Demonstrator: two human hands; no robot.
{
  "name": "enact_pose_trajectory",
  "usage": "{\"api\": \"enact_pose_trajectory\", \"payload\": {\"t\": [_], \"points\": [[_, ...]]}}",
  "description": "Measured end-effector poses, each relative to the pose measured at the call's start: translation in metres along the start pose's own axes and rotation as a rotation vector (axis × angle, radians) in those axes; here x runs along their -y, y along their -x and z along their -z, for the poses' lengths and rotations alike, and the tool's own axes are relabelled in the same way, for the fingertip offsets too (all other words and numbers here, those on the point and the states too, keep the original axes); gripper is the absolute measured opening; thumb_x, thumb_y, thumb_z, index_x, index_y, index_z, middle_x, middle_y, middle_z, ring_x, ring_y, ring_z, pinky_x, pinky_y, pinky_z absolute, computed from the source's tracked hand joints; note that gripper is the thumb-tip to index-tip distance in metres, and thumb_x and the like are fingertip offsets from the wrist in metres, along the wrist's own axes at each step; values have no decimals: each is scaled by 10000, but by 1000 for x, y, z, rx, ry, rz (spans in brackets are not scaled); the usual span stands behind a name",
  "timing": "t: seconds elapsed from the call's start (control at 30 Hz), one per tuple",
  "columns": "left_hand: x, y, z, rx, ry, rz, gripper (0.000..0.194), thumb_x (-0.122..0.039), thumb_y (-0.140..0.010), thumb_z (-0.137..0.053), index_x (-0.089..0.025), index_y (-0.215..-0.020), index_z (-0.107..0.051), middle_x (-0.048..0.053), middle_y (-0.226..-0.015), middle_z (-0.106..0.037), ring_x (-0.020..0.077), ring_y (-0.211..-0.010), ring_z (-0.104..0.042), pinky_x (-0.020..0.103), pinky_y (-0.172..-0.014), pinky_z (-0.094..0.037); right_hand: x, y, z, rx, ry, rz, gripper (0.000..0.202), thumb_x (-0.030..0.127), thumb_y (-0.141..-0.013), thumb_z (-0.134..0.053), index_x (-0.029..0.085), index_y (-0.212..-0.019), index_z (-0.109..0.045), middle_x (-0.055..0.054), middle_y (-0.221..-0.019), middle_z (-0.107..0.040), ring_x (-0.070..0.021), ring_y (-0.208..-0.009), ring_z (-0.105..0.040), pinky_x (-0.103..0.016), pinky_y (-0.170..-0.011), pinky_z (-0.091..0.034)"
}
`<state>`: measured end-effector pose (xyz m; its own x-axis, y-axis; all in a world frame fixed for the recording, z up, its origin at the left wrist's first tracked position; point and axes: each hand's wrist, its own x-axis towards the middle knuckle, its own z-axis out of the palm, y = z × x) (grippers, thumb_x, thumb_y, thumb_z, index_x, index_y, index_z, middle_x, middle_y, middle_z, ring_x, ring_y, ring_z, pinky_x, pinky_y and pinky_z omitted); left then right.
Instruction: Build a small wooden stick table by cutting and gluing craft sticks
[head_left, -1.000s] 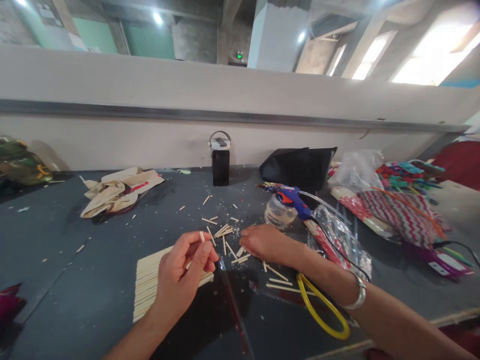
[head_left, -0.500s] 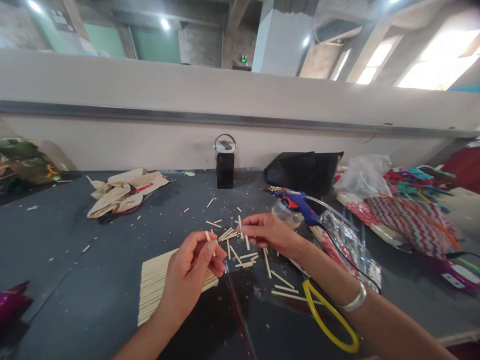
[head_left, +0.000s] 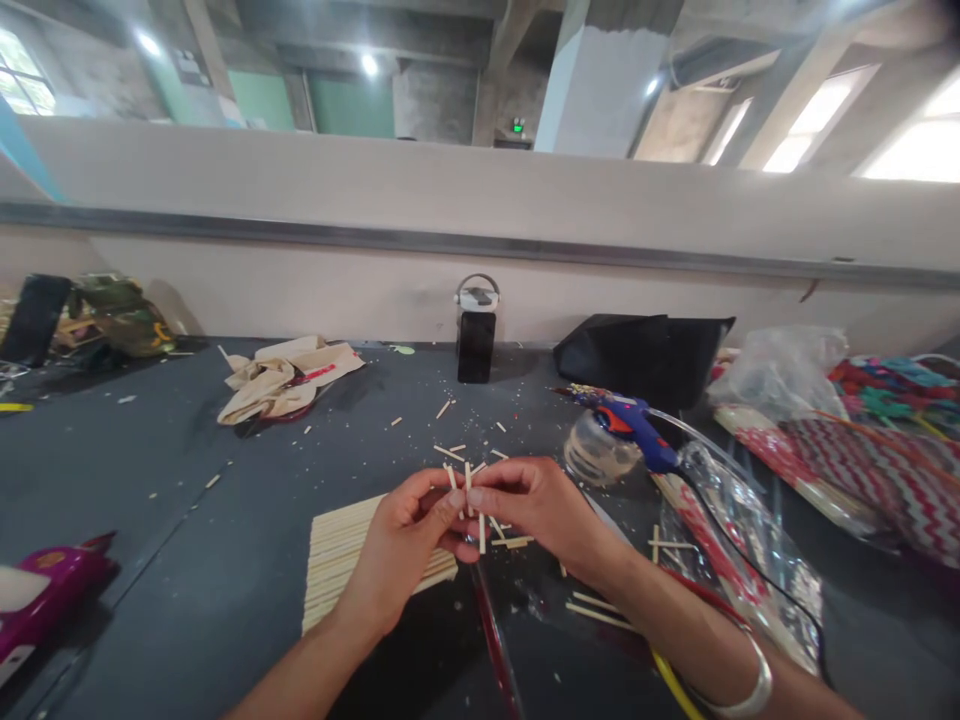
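My left hand [head_left: 416, 525] pinches a short wooden stick [head_left: 452, 478] between thumb and fingers. Close against it, my right hand [head_left: 529, 505] grips more pale wood [head_left: 469, 480], which looks like two short sticks joined or crossed; the fingers hide part of it. The fingertips of both hands almost meet. Beneath my left hand lies a flat panel of sticks set side by side [head_left: 341, 555]. Several loose short sticks [head_left: 512, 542] lie on the dark table behind and under the hands.
A blue glue gun [head_left: 637, 428] rests on a clear round container [head_left: 596, 450] at the right. Nearby lie plastic-wrapped sticks [head_left: 709, 540] and a yellow loop [head_left: 671, 680]. A purple device [head_left: 52, 590] sits left, a crumpled cloth [head_left: 289, 375] behind, and a black phone [head_left: 476, 347] stands at the back.
My right hand has come in toward my left, bringing the held sticks together. The view has turned left, so the table's things appear farther right.
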<state>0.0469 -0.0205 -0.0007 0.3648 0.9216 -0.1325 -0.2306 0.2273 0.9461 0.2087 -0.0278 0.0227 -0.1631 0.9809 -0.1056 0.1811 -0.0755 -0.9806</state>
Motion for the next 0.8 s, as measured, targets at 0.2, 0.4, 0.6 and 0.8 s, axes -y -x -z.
{"api": "enact_pose_trajectory", "payload": {"t": [0.2,0.4,0.6,0.8], "points": [[1,-1,3,8,18,22,287,-336,-758,-733,-161,-979,-681,17,-750,-707,147,-659,-683,236,-543,-587,-3,2,1,-4,135,134,188,324,-825,-641,183,-740,-732,1,-700,-682,-143,-693,-593,-237,-654,-439],[-1,-1,3,-3,34,17,292,-300,-722,-771,-173,-974,-697,0,-737,-712,135,-649,-675,223,-543,-583,-1,8,-4,-35,299,295,223,208,-893,-555,208,-747,-724,-3,-806,-702,-143,-782,-623,-237,-722,-450],[-5,0,4,1,50,62,270,-283,-730,-770,-148,-948,-684,12,-718,-704,141,-639,-679,207,-511,-563,6,5,6,-160,251,224,178,251,-837,-621,210,-982,-715,-20,-867,-735,-169,-800,-666,-276,-727,-506],[-9,4,2,66,104,167,254,-289,-712,-790,-129,-868,-670,36,-740,-705,172,-650,-701,208,-475,-554,1,3,7,-214,124,272,193,275,-817,-652,201,-995,-669,-20,-859,-717,-155,-785,-667,-285,-732,-527]]}}
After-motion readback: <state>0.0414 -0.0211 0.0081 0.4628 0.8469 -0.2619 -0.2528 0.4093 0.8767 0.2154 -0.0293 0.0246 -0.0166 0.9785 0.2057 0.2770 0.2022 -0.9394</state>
